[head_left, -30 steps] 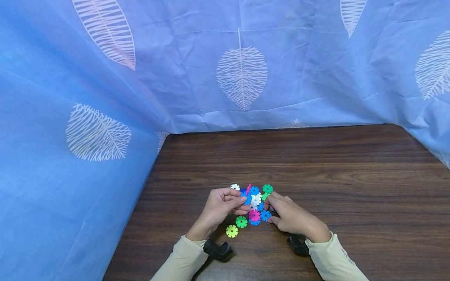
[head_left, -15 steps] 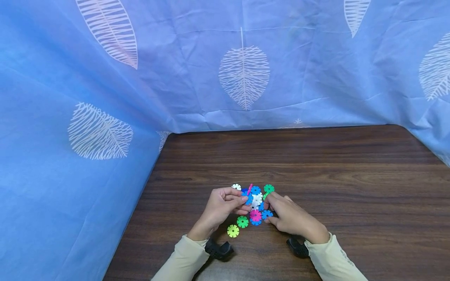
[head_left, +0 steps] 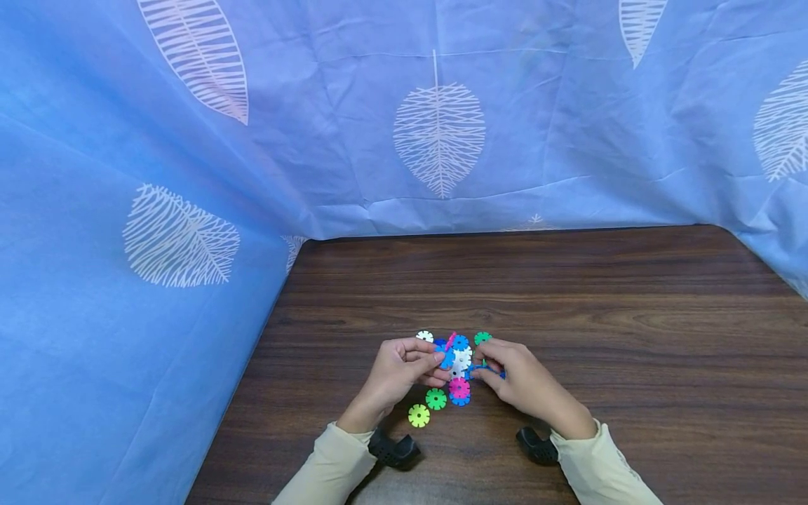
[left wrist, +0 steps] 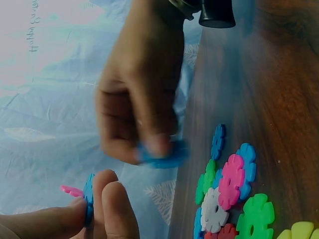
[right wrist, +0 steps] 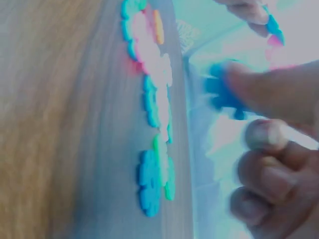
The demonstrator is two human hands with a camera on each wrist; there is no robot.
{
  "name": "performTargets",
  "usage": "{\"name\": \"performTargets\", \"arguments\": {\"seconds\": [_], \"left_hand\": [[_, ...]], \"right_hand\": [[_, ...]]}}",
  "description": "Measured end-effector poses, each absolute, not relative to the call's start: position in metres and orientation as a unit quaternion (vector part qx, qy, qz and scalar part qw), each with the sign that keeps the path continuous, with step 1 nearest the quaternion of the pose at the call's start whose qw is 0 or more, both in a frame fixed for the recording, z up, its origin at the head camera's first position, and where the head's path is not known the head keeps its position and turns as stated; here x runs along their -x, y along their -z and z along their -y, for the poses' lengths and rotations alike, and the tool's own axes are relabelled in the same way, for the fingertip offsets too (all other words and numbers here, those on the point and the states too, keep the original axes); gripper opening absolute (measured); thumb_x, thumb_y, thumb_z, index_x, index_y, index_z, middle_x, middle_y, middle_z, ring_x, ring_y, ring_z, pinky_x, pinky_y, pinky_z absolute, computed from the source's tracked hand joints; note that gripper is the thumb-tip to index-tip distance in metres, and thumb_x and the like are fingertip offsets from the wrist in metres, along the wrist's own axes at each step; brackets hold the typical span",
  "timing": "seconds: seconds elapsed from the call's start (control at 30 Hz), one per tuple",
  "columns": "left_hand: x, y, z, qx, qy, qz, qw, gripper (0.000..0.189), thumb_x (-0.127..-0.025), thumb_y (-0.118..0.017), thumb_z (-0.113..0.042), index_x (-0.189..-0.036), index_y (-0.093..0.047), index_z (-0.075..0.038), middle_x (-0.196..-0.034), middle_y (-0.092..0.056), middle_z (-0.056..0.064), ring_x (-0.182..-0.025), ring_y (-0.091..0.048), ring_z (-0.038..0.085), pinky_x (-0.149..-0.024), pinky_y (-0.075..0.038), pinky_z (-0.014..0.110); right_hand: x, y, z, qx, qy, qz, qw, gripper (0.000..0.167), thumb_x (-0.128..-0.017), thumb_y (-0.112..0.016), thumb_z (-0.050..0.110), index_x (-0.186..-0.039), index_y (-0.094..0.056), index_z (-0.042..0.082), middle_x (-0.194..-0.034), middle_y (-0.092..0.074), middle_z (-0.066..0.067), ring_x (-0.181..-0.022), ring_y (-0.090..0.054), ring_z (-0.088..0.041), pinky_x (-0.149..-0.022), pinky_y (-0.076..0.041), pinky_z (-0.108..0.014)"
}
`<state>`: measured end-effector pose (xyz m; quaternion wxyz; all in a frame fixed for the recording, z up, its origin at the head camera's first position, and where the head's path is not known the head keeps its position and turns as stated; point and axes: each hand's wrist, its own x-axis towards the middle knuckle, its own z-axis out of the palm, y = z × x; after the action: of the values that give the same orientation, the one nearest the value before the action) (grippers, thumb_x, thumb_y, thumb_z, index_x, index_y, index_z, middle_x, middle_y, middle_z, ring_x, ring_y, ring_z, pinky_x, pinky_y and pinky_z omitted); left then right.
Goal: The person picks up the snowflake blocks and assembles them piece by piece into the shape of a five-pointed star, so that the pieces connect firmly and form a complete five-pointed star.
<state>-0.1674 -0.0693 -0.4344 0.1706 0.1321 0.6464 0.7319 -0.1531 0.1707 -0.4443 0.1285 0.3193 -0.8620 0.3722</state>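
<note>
In the head view my left hand (head_left: 399,372) pinches a blue notched disc (head_left: 445,357) between thumb and fingers. A pink notched disc (left wrist: 72,190) stands out crosswise from that blue disc, apparently joined to it. My right hand (head_left: 527,375) pinches another blue notched disc (left wrist: 167,155), held above the table and blurred in both wrist views. Loose notched discs lie beneath and between the hands: a white one (head_left: 462,359), a pink one (head_left: 459,388), a green one (head_left: 435,399) and a yellow one (head_left: 419,415). My fingers hide part of this pile.
At the back of the pile sit a second white disc (head_left: 425,337) and a darker green disc (head_left: 482,338). The dark wooden table (head_left: 568,280) meets a blue leaf-patterned cloth (head_left: 353,140) at its back and left edges.
My right hand has picked a blue disc off the table at the pile's near right side and lifted it. The left hand keeps its grip, and its joined discs tilt slightly.
</note>
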Motion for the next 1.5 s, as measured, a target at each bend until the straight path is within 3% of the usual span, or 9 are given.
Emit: {"name": "performTargets", "arguments": {"seconds": [0.13, 0.33, 0.57, 0.73, 1.07, 1.37, 1.5], "left_hand": [[0.167, 0.435, 0.069, -0.132, -0.727, -0.652, 0.171, 0.024, -0.100, -0.066, 0.000, -0.116, -0.062, 0.017, -0.094, -0.073, 0.030, -0.076, -0.077, 0.019, -0.074, -0.064, 0.038], [0.167, 0.437, 0.069, -0.131, -0.728, -0.651, 0.171, 0.024, -0.099, -0.066, 0.001, -0.116, -0.063, 0.017, -0.093, -0.073, 0.031, -0.074, -0.076, 0.016, -0.073, -0.064, 0.036], [0.166, 0.437, 0.066, -0.134, -0.729, -0.646, 0.182, 0.022, -0.100, -0.066, 0.000, -0.114, -0.066, 0.016, -0.096, -0.072, 0.033, -0.073, -0.076, 0.017, -0.072, -0.064, 0.037], [0.165, 0.438, 0.064, -0.130, -0.736, -0.636, 0.192, 0.019, -0.100, -0.065, 0.001, -0.112, -0.067, 0.015, -0.093, -0.074, 0.029, -0.073, -0.076, 0.016, -0.073, -0.064, 0.036], [0.163, 0.439, 0.062, -0.116, -0.768, -0.594, 0.210, 0.017, -0.100, -0.064, 0.005, -0.109, -0.065, 0.019, -0.093, -0.074, 0.028, -0.073, -0.076, 0.019, -0.073, -0.063, 0.035], [0.160, 0.439, 0.057, -0.096, -0.789, -0.567, 0.216, 0.012, -0.099, -0.065, 0.004, -0.104, -0.067, 0.015, -0.094, -0.074, 0.028, -0.075, -0.077, 0.021, -0.074, -0.063, 0.035], [0.162, 0.438, 0.060, -0.117, -0.767, -0.596, 0.206, 0.018, -0.100, -0.065, 0.001, -0.109, -0.067, 0.016, -0.097, -0.074, 0.029, -0.075, -0.077, 0.020, -0.075, -0.063, 0.038]], "right_hand": [[0.153, 0.441, -0.168, -0.319, -0.408, 0.831, 0.203, 0.029, -0.085, -0.080, -0.007, -0.088, -0.063, 0.016, -0.073, -0.047, 0.014, -0.060, -0.042, -0.001, -0.049, -0.039, -0.019], [0.153, 0.438, -0.164, -0.345, -0.425, 0.801, 0.242, 0.026, -0.087, -0.076, -0.010, -0.096, -0.067, 0.013, -0.080, -0.057, 0.011, -0.066, -0.051, -0.004, -0.054, -0.047, -0.022], [0.153, 0.440, -0.161, -0.357, -0.432, 0.795, 0.233, 0.027, -0.086, -0.074, -0.014, -0.097, -0.069, 0.011, -0.085, -0.065, 0.004, -0.071, -0.056, -0.005, -0.063, -0.048, -0.015], [0.154, 0.443, -0.161, -0.361, -0.434, 0.793, 0.227, 0.027, -0.086, -0.073, -0.015, -0.098, -0.073, 0.009, -0.088, -0.070, -0.001, -0.074, -0.061, -0.007, -0.068, -0.051, -0.017], [0.153, 0.441, -0.161, -0.359, -0.445, 0.786, 0.235, 0.029, -0.082, -0.076, -0.016, -0.090, -0.074, 0.011, -0.083, -0.066, 0.008, -0.069, -0.055, -0.005, -0.063, -0.048, -0.017], [0.152, 0.439, -0.161, -0.359, -0.445, 0.790, 0.220, 0.026, -0.085, -0.075, -0.014, -0.087, -0.072, 0.012, -0.082, -0.064, 0.012, -0.067, -0.054, -0.004, -0.062, -0.047, -0.016], [0.152, 0.437, -0.164, -0.361, -0.441, 0.794, 0.211, 0.027, -0.085, -0.076, -0.014, -0.090, -0.072, 0.012, -0.080, -0.066, 0.006, -0.063, -0.055, -0.003, -0.058, -0.049, -0.016]]}}
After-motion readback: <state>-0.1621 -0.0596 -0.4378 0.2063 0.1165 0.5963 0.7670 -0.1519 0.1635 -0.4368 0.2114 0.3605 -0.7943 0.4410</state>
